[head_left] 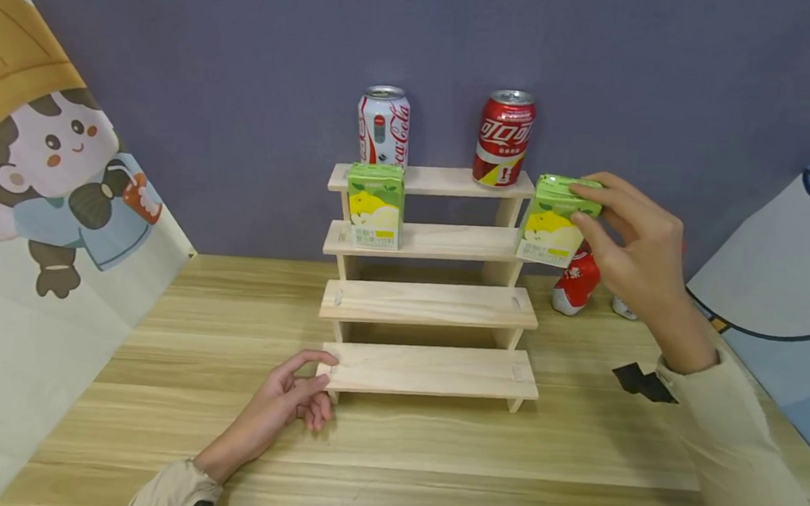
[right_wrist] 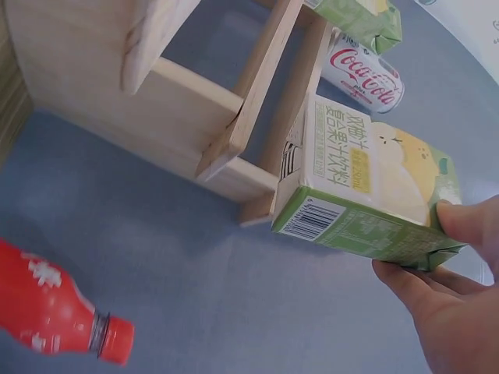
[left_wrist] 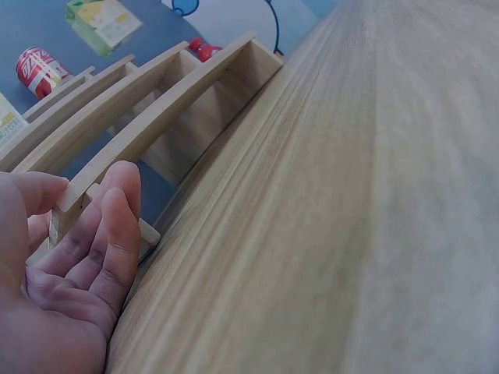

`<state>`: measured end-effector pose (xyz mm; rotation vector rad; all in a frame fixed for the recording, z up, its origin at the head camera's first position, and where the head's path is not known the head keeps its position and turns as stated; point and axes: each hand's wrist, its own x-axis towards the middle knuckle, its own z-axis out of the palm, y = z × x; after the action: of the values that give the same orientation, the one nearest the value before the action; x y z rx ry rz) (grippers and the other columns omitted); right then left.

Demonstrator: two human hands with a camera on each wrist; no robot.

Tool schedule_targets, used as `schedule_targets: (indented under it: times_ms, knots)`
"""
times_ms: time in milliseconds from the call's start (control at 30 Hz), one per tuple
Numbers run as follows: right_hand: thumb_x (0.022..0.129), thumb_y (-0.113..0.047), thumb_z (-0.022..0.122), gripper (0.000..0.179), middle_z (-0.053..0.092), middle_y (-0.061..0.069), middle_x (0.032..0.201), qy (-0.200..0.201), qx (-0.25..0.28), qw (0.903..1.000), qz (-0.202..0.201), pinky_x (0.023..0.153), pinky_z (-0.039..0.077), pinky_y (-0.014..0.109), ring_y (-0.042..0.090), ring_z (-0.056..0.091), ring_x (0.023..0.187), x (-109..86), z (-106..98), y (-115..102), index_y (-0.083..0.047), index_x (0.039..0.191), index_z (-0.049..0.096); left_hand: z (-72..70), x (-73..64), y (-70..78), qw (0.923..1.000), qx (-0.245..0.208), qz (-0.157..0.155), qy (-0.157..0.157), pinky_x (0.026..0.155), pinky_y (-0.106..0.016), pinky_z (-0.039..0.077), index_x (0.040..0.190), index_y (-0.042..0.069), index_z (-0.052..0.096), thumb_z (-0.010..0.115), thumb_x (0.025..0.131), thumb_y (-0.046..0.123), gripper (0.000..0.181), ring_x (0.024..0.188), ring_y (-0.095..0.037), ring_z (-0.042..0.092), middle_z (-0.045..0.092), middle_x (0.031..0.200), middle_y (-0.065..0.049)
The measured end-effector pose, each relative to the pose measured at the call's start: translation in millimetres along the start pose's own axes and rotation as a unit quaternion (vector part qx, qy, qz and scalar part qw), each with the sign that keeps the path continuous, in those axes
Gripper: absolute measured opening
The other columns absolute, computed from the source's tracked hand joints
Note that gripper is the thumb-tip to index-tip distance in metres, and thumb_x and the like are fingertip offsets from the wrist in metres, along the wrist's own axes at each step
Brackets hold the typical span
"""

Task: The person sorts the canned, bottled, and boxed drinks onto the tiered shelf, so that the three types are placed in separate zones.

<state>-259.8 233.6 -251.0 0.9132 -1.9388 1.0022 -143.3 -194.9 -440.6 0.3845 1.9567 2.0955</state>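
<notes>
My right hand grips a green juice carton by its upper right part, thumb on the front. The carton tilts slightly beside the right end of the second shelf from the top. In the right wrist view its barcode side faces the camera. At the lower left, my left hand holds the left end of the lowest step of a wooden stepped rack, thumb and fingers around the board's corner. Another green juice carton stands upright at the left of the second shelf from the top.
On the top shelf stand a white Coca-Cola can at left and a red cola can at right. A red bottle lies to the right of the rack. Black tape sticks to the wood-grain table.
</notes>
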Motion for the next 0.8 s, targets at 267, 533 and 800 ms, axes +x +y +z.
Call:
schedule_targets:
  times_ms: [267, 533, 800]
  knots:
    - [0.083, 0.023, 0.064, 0.035, 0.063, 0.023, 0.124, 0.000, 0.045, 0.9985, 0.032, 0.096, 0.052, 0.022, 0.011, 0.063, 0.109, 17.8, 20.6, -15.2, 0.012, 0.116, 0.067, -0.7, 0.4, -0.8, 1.0000, 0.001, -0.001, 0.002, 0.054, -0.031, 0.058, 0.140, 0.001, 0.043, 0.052, 0.105, 0.019, 0.040, 0.060, -0.018, 0.064, 0.070, 0.076, -0.013]
    - [0.086, 0.015, 0.067, 0.034, 0.063, 0.014, 0.128, -0.006, 0.080, 0.9940, 0.075, 0.098, 0.051, 0.024, 0.013, 0.061, 0.112, 24.2, 36.6, 7.4, 0.003, 0.118, 0.071, -0.5, -1.1, -0.6, 1.0000, 0.002, 0.000, 0.001, 0.055, -0.031, 0.058, 0.139, 0.002, 0.043, 0.052, 0.105, 0.019, 0.039, 0.060, -0.018, 0.064, 0.070, 0.076, -0.013]
    - [0.090, 0.009, 0.066, 0.031, 0.062, 0.010, 0.131, -0.012, 0.090, 0.9917, 0.092, 0.099, 0.051, 0.025, 0.016, 0.061, 0.115, 28.4, 48.5, 14.7, -0.001, 0.119, 0.071, 0.4, -1.0, -0.3, 1.0000, 0.002, 0.004, 0.000, 0.055, -0.031, 0.058, 0.139, 0.001, 0.043, 0.051, 0.105, 0.018, 0.039, 0.060, -0.017, 0.064, 0.070, 0.075, -0.013]
